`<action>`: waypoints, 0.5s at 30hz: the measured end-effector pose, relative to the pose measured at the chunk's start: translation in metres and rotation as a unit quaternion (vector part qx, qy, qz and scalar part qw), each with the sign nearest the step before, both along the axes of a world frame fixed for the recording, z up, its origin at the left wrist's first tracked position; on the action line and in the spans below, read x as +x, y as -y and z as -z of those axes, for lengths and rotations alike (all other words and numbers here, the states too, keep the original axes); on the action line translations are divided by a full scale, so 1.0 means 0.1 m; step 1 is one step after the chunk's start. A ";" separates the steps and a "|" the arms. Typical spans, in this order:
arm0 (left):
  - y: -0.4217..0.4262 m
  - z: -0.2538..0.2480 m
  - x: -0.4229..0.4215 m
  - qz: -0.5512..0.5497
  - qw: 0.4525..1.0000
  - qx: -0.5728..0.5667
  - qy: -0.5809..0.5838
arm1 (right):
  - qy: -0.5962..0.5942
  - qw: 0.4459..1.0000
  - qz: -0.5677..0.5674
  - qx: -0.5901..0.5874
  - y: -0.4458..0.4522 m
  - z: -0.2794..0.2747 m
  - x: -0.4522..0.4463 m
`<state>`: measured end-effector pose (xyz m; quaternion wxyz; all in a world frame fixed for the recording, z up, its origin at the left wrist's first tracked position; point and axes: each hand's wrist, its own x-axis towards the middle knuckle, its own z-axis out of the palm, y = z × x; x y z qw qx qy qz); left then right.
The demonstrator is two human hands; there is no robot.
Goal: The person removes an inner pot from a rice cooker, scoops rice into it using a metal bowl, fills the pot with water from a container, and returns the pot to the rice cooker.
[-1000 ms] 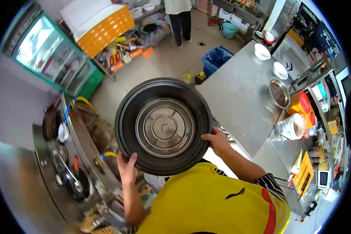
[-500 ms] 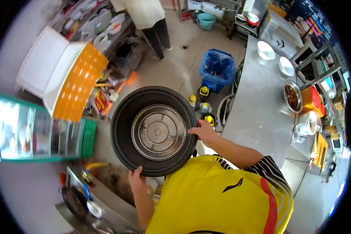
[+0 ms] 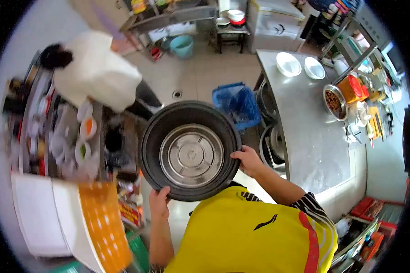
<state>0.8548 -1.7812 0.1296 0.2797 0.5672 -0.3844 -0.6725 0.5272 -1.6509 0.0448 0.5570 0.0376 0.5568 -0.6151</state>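
Both my hands hold a large round black pot (image 3: 191, 113) in front of my body, its mouth facing up towards me. A ribbed silver metal disc (image 3: 191, 155) with a raised rim shows at the bottom of it. My left hand (image 3: 159, 201) grips the near left edge, thumb over the rim and fingers hidden underneath. On the right side, my right hand (image 3: 248, 161) clasps the rim in the same way, its thumb on top. Beyond the pot stands a blue lined bin (image 3: 236, 105).
To the right runs a steel table (image 3: 305, 136) with white bowls (image 3: 288, 64) and a metal bowl of brown food (image 3: 335, 103). At left, a co-worker in a white top (image 3: 100, 68) leans over a counter with bowls. An orange-sided box (image 3: 102, 223) stands at lower left.
My view has swung to the left with my body, and the pot has come along in both hands. The co-worker now shows more fully, and the blue bin sits closer behind the pot.
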 end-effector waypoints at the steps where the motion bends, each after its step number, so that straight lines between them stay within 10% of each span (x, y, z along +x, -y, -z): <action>1: 0.38 0.01 -0.20 0.002 1.000 0.001 -0.009 | -0.010 0.999 0.010 -0.034 0.25 0.20 -0.12; 6: 1.75 0.08 -0.60 0.043 0.997 0.039 -0.053 | -0.061 0.998 0.015 0.012 1.45 -0.60 -0.60; 15: 4.26 0.20 -2.39 0.146 0.988 0.030 -0.037 | -0.082 0.986 0.145 0.002 3.13 -0.46 -1.82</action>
